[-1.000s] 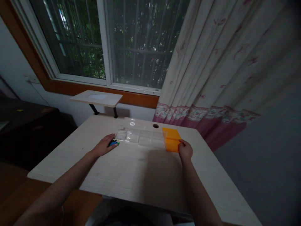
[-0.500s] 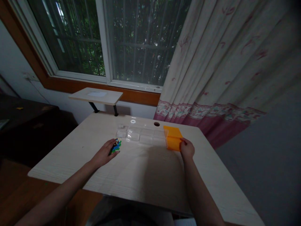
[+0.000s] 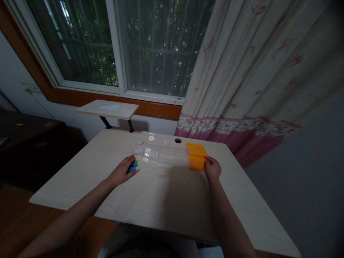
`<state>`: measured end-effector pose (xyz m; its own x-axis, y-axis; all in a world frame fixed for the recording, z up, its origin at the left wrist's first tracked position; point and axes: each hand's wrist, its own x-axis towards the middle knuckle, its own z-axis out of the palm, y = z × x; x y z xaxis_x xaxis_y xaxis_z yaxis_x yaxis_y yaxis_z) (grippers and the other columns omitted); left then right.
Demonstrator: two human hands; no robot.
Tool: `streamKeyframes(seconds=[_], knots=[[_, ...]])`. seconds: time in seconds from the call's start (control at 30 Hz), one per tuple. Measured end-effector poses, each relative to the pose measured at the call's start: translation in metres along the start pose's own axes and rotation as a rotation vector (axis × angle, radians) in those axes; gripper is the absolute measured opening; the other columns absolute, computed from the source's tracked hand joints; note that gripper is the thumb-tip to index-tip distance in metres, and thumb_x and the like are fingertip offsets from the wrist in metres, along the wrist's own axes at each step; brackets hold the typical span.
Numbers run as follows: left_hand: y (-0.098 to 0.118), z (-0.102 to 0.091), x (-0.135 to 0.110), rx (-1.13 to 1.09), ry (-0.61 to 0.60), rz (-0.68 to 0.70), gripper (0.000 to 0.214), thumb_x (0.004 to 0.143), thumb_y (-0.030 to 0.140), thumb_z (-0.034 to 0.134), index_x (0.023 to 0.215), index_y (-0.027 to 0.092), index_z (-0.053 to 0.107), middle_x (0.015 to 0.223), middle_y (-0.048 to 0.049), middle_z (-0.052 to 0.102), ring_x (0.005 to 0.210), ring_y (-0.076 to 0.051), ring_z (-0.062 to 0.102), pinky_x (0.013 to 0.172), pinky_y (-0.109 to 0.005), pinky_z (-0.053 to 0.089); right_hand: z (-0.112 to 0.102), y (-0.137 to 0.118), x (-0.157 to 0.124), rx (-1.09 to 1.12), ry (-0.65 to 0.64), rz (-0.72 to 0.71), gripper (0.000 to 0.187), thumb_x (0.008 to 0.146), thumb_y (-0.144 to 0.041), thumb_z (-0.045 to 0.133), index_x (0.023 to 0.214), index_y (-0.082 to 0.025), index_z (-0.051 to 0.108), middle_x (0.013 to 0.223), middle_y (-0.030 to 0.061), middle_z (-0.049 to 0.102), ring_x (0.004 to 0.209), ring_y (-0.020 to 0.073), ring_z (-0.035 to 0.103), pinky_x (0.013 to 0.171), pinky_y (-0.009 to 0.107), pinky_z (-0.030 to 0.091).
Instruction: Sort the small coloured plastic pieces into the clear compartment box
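Observation:
My left hand curls round a little cluster of small blue, green and black pieces on the left half of the table. Fingers and thumb lie on either side of the cluster, and the palm hides part of it. On the right, my right hand pinches the near right edge of an orange plastic container, which rests on the table. Between the hands lie clear plastic compartment trays; their right end meets the orange container. A smaller clear tray stands just beyond my left fingertips.
The pale wooden table has a round cable hole near its back edge. A raised shelf with a paper on it stands at the back left. A floral curtain hangs behind the right side.
My left fingers and thumb have closed in round the coloured pieces, so less of the cluster shows. My right hand keeps its pinch on the orange container. The view has shifted slightly.

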<state>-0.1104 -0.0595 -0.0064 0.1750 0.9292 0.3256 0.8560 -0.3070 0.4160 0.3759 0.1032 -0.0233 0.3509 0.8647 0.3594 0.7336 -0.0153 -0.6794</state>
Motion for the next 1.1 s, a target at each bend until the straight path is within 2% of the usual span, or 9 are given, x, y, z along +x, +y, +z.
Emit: streamKeyframes(seconds=[0.13,0.33,0.53,0.7,0.9,1.1], knots=[[-0.001,-0.001,0.003,0.013,-0.023,0.037,0.065,0.089,0.058,0.052,0.138,0.016,0.045,0.149,-0.0165,0.04,0.137,-0.03,0.04,0.114,-0.048,0.036,0.0,0.0,-0.001,0.009,0.011,-0.003,0.039,0.077,-0.025,0.045,0.102,-0.019,0.075,0.114,0.0068,0.069,0.098,0.0223,0.062,0.093,0.036,0.048],[0.002,-0.003,0.01,0.015,-0.074,0.076,0.066,0.089,0.059,0.052,0.139,0.017,0.045,0.147,-0.0155,0.044,0.138,-0.031,0.04,0.115,-0.05,0.035,0.001,0.004,0.0,0.03,0.025,-0.014,0.04,0.076,-0.026,0.045,0.101,-0.019,0.075,0.114,0.0062,0.07,0.099,0.0228,0.062,0.095,0.036,0.047],[0.018,-0.002,0.001,-0.028,-0.159,0.154,0.065,0.091,0.053,0.052,0.145,0.021,0.039,0.15,-0.0126,0.04,0.141,-0.028,0.036,0.117,-0.047,0.033,0.002,0.004,0.001,0.025,0.024,-0.016,0.04,0.076,-0.027,0.046,0.101,-0.019,0.075,0.114,0.007,0.07,0.097,0.0228,0.063,0.092,0.036,0.048],[0.041,0.005,0.005,-0.096,-0.213,0.231,0.07,0.09,0.05,0.055,0.15,0.023,0.031,0.152,-0.0134,0.038,0.141,-0.029,0.035,0.116,-0.048,0.034,0.001,0.001,0.0,0.022,0.02,-0.003,0.04,0.075,-0.027,0.046,0.102,-0.019,0.075,0.113,0.0068,0.07,0.097,0.0226,0.063,0.091,0.036,0.048],[0.083,0.031,0.025,-0.159,-0.262,0.384,0.073,0.088,0.051,0.057,0.15,0.023,0.03,0.152,-0.0145,0.037,0.141,-0.029,0.035,0.115,-0.048,0.035,0.0,0.001,-0.001,0.024,0.012,-0.001,0.04,0.076,-0.026,0.045,0.102,-0.019,0.075,0.114,0.007,0.07,0.099,0.0228,0.063,0.092,0.036,0.049],[0.128,0.063,0.047,-0.224,-0.283,0.57,0.069,0.084,0.049,0.063,0.144,0.022,0.042,0.145,-0.0154,0.046,0.137,-0.031,0.041,0.115,-0.047,0.035,-0.001,-0.001,-0.001,0.031,0.019,-0.008,0.039,0.076,-0.026,0.045,0.1,-0.019,0.075,0.113,0.0063,0.07,0.099,0.0214,0.063,0.094,0.035,0.048]])
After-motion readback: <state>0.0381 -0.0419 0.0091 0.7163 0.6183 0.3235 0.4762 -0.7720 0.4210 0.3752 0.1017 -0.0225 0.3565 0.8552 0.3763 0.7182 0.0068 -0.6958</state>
